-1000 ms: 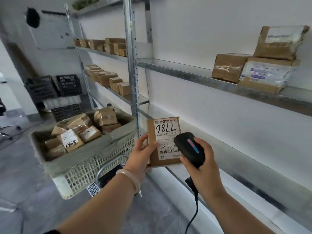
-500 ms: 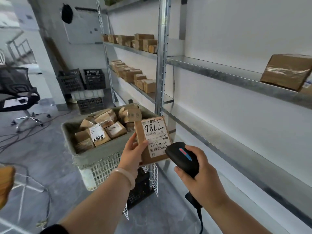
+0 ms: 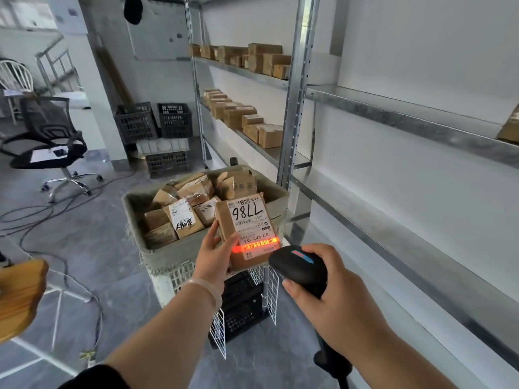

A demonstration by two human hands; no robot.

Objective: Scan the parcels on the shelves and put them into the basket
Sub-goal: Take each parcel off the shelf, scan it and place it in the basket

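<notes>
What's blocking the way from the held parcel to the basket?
Nothing visible. The parcel in the left hand sits right at the near rim of the basket, whose top is open. Parcels already lie inside, with room on top.

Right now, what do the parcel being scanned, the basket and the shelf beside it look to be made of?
The brown parcel with the white label in the left hand: matte corrugated cardboard, by its creased edges, with a paper label. The white lattice basket: moulded plastic, apparently lined with frayed grey-green fabric. The grey metal shelf: dull, mottled, probably galvanised steel.
</notes>
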